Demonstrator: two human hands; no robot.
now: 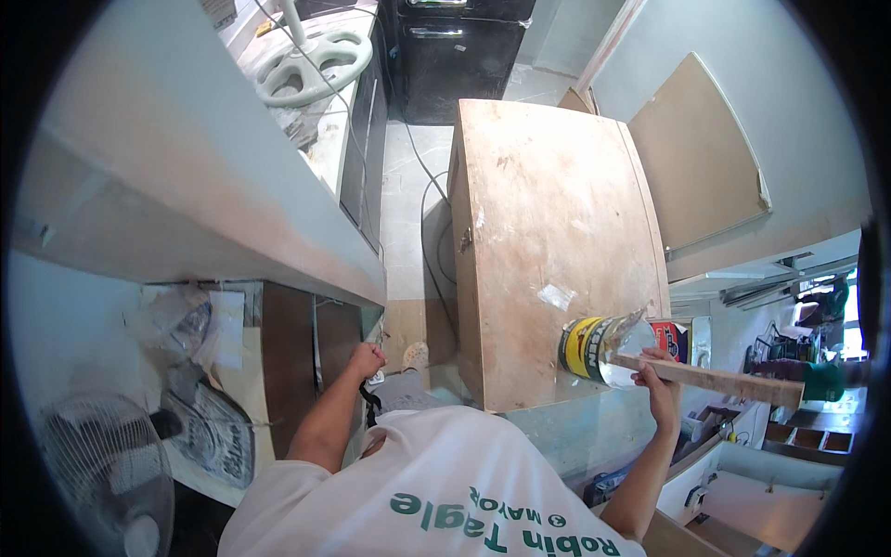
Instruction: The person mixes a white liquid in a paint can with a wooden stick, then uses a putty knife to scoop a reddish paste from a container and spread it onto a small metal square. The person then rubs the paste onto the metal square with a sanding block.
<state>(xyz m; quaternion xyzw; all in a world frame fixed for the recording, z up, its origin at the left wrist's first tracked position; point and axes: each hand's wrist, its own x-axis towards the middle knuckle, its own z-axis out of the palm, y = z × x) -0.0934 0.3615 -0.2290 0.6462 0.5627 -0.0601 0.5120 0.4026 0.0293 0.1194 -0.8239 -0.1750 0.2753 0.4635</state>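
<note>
My right hand [657,373] is wrapped around a long narrow wooden strip [733,382]. The strip's left end lies across the front of a metal can [585,347] with a yellow and black label. Whether it touches the can I cannot tell. That can stands near the front right edge of a large pale wooden cabinet [548,200]. A torn scrap of white paper [556,296] lies on the cabinet top. My left hand [368,359] is closed beside the lower end of the wall edge. Something small and whitish shows under it, but what its fingers hold is hidden.
At the lower left are a standing fan [107,464] and a brown door panel [288,357]. Cables [429,200] run along the floor left of the cabinet. A brown board [701,153] leans on the right wall. Black drawers [459,70] stand at the far end.
</note>
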